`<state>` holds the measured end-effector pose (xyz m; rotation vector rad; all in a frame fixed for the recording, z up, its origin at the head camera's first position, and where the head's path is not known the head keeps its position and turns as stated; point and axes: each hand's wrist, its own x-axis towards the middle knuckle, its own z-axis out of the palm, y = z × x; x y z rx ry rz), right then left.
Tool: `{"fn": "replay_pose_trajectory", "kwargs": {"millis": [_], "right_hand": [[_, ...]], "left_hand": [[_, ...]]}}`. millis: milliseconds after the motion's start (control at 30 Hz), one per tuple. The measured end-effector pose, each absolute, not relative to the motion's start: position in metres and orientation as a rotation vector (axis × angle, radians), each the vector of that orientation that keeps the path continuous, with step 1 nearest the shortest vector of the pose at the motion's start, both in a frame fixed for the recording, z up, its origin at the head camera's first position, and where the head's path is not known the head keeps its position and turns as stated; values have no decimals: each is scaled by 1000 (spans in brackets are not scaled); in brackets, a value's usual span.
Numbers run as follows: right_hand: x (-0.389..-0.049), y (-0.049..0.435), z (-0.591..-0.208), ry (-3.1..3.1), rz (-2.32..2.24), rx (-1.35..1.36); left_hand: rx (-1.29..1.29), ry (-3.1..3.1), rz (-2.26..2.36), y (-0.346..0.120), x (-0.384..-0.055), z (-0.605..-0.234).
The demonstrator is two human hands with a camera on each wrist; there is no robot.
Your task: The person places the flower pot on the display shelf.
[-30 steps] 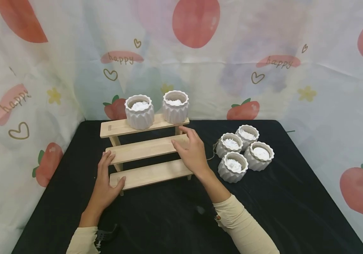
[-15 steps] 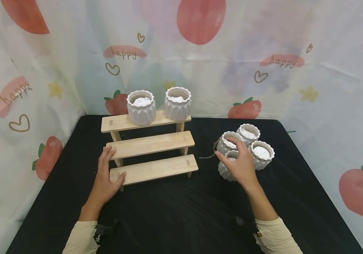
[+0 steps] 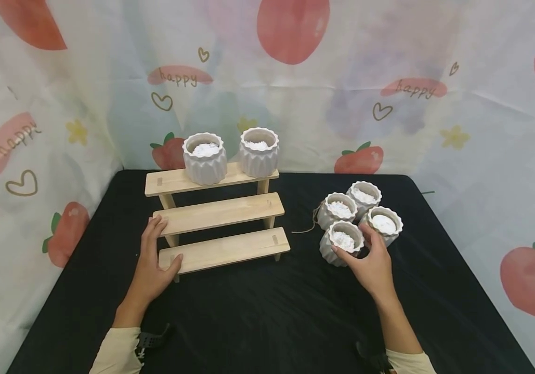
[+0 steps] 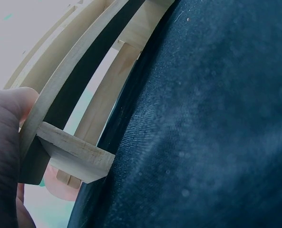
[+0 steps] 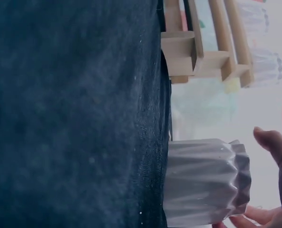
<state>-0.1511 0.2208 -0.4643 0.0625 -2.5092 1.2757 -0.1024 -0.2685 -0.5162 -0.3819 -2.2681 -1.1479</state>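
Note:
A three-tier wooden stand (image 3: 220, 212) carries two white fluted pots, the left pot (image 3: 205, 163) and the right pot (image 3: 259, 156), on its top board. My left hand (image 3: 152, 272) holds the stand's left end, thumb on the lowest board and fingers at the middle one. In the left wrist view the thumb (image 4: 26, 102) lies over a board edge (image 4: 60, 85). My right hand (image 3: 374, 265) spreads around the front pot (image 3: 335, 252) of the cluster at right, thumb near its rim and fingers at its far side. The right wrist view shows the thumb (image 5: 269, 142) apart from that pot (image 5: 205, 183).
Close behind the front pot stand three more white pots: one at left (image 3: 325, 215), one at back (image 3: 365, 192), one at right (image 3: 391, 234). White stuff fills each partway. A thin string (image 3: 311, 227) trails on the black tablecloth (image 3: 258, 311). A printed curtain (image 3: 318, 119) hangs behind.
My right hand has left the stand's right side and moved right, over the cluster, then down to the front pot. The left hand has stayed at the stand. The pots stand where they were.

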Motion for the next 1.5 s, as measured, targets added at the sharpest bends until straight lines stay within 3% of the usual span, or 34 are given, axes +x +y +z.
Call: {"fn": "replay_pose_trajectory", "kwargs": {"millis": [1500], "right_hand": [[-163,219,-486,-2526,1536,-83]], "left_hand": [[-358,-2286,-1163,-269,-101,-516]]}}
